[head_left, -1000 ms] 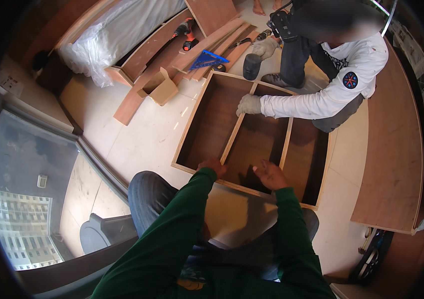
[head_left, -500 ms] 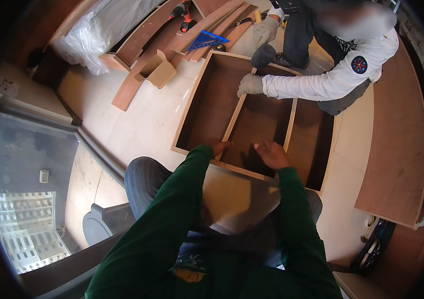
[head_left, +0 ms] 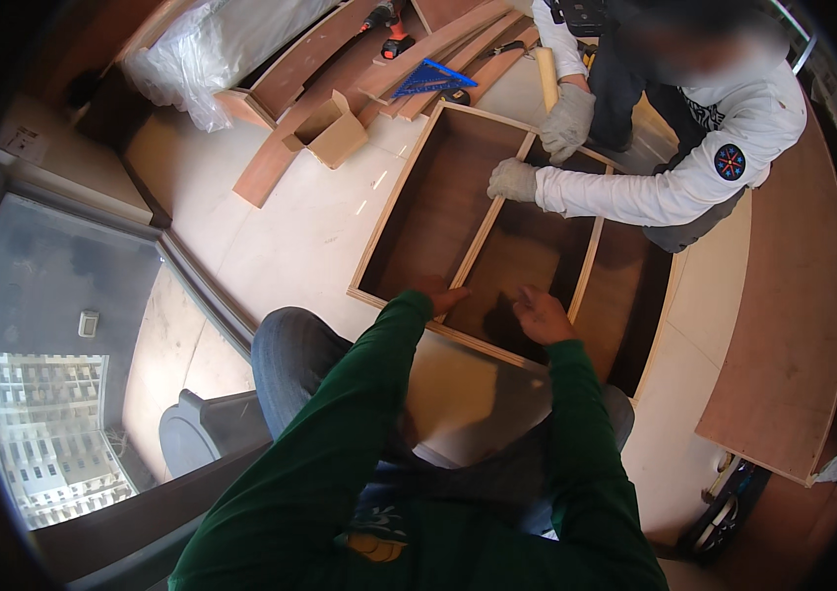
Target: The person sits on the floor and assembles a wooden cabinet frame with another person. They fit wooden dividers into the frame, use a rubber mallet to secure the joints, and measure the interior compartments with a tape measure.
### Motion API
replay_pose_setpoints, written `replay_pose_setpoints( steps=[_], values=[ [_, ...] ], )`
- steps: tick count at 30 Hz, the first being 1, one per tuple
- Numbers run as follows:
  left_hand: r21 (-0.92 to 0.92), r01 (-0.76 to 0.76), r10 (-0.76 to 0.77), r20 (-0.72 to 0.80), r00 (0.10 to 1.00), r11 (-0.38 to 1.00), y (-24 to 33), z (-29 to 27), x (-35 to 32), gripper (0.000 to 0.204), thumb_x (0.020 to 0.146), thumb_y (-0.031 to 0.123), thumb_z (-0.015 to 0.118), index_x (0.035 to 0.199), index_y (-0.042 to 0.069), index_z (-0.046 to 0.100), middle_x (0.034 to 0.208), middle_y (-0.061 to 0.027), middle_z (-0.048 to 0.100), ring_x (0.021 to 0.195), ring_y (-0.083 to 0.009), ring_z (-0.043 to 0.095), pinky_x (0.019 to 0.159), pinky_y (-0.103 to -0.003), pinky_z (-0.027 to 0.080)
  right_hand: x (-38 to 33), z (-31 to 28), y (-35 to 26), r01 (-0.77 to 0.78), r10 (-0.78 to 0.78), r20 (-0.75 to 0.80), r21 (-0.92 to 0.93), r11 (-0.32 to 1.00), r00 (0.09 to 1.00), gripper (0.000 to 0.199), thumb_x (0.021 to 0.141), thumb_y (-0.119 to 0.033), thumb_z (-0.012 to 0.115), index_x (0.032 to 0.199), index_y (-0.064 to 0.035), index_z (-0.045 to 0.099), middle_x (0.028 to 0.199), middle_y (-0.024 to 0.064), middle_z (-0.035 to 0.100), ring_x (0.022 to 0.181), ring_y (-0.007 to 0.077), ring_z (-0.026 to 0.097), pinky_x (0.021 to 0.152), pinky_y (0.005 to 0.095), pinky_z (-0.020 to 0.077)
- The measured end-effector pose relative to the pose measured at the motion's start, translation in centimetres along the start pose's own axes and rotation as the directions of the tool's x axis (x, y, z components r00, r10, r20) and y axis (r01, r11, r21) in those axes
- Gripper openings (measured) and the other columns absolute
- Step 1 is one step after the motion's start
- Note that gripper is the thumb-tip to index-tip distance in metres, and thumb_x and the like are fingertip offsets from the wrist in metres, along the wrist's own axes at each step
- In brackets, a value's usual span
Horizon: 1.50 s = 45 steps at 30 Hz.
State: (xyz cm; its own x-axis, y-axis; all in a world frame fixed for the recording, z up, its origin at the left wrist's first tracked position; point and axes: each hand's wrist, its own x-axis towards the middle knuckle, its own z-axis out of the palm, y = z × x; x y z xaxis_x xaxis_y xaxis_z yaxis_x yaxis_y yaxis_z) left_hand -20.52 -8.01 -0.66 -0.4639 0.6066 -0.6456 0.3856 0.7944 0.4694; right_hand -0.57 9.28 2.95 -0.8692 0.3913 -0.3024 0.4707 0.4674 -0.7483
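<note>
A shallow wooden frame (head_left: pixel 367 296) with two dividers lies in front of my knees. My left hand (head_left: pixel 438 296) grips the near end of the left divider (head_left: pixel 475 243), thumb across its top edge. Over the middle compartment, my right hand (head_left: pixel 544 316) has its fingers drawn together; whatever is in them, if anything, is too small to make out. Opposite me a person in a white sleeve rests one gloved hand (head_left: pixel 514 181) on the same divider's far end. Their other gloved hand (head_left: pixel 567 122) holds a mallet by its wooden handle (head_left: pixel 547 79); its head is hidden.
An open cardboard box (head_left: pixel 328 138), wooden boards (head_left: pixel 266 175), a blue triangular square (head_left: pixel 430 79) and a red-black cordless drill (head_left: pixel 397 44) lie at the far left. A large curved-looking panel (head_left: pixel 783 295) stands on the right. Glass (head_left: pixel 54 286) borders the left side.
The co-worker's mallet hand has come down and right, toward the frame's far edge. My right hand's fingers have drawn closer together. My left hand stays on the divider.
</note>
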Motion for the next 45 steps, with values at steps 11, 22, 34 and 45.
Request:
replay_pose_setpoints(
  steps=[11, 22, 34, 45],
  values=[
    [-0.002, 0.063, -0.062, 0.093, 0.994, 0.998, -0.2, -0.4, 0.5, 0.088, 0.080, 0.072, 0.056, 0.117, -0.007, 0.066, 0.124, -0.0288, 0.061, 0.116, -0.0413, 0.059, 0.100, -0.045, 0.046, 0.3, 0.6, -0.4, -0.157, 0.162, 0.063, -0.069, 0.985, 0.985, 0.048, 0.093, -0.022, 0.059, 0.133, 0.0039, 0.052, 0.123, 0.0288, 0.062, 0.118, 0.0390, 0.060, 0.101, 0.0401, 0.0469],
    [-0.071, 0.092, -0.085, 0.107, 0.991, 0.993, 0.4, -0.7, 0.1, 0.092, 0.078, 0.069, 0.059, 0.124, -0.010, 0.060, 0.129, -0.0314, 0.057, 0.119, -0.0436, 0.057, 0.101, -0.047, 0.044, -0.4, 1.7, -0.2, -0.134, 0.135, 0.018, -0.029, 0.991, 0.991, 0.048, 0.088, -0.017, 0.060, 0.130, 0.0057, 0.054, 0.118, 0.0280, 0.064, 0.115, 0.0393, 0.061, 0.100, 0.0411, 0.0479],
    [-0.085, 0.102, -0.088, 0.157, 0.984, 0.991, 0.9, -1.2, -0.2, 0.092, 0.073, 0.068, 0.062, 0.125, -0.008, 0.060, 0.131, -0.0302, 0.057, 0.121, -0.0431, 0.055, 0.102, -0.046, 0.043, -0.4, 2.1, 0.4, -0.166, 0.171, 0.061, -0.073, 0.983, 0.983, 0.051, 0.088, -0.019, 0.060, 0.131, 0.0064, 0.053, 0.125, 0.0303, 0.060, 0.120, 0.0406, 0.057, 0.103, 0.0420, 0.0449],
    [-0.098, 0.109, -0.100, 0.096, 0.990, 0.989, 1.0, -1.1, -0.3, 0.083, 0.074, 0.064, 0.064, 0.123, -0.003, 0.065, 0.133, -0.0270, 0.057, 0.121, -0.0401, 0.056, 0.103, -0.044, 0.043, -2.7, 0.8, -0.8, -0.176, 0.176, 0.026, -0.008, 0.984, 0.984, 0.050, 0.091, -0.021, 0.059, 0.133, 0.0051, 0.052, 0.125, 0.0282, 0.061, 0.121, 0.0388, 0.058, 0.103, 0.0402, 0.0451]
  ],
)
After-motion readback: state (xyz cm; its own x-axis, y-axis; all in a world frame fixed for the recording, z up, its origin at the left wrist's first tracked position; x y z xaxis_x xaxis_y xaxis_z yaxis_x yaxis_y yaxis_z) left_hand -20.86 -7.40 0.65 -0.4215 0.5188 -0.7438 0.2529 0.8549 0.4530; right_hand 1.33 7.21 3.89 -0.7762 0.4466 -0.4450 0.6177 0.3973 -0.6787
